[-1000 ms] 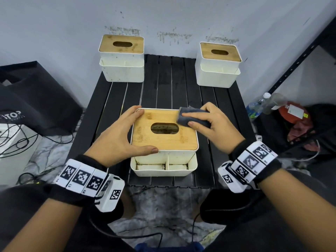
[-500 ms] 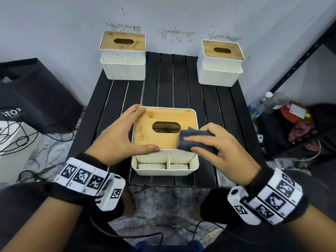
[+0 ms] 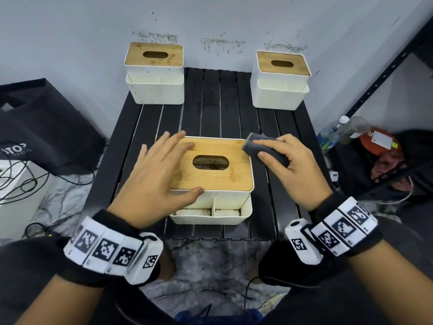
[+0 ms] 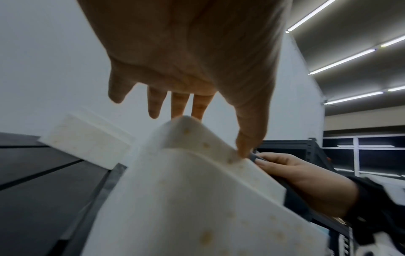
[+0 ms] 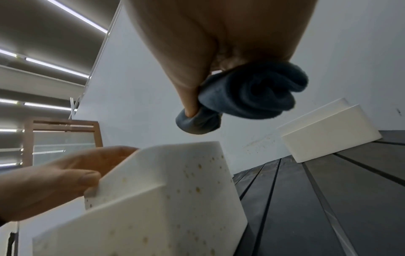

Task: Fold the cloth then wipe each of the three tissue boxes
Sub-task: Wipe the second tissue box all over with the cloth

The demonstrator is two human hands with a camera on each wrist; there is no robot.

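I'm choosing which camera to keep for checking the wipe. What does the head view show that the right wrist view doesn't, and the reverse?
Only the head view shows the near tissue box's wooden lid with its oval slot, the back left box and the floor clutter.

Only the right wrist view shows the brown specks on the near box's white side and the cloth's rolled underside.

Both show the right hand gripping the cloth, the left hand at the box and the back right box.
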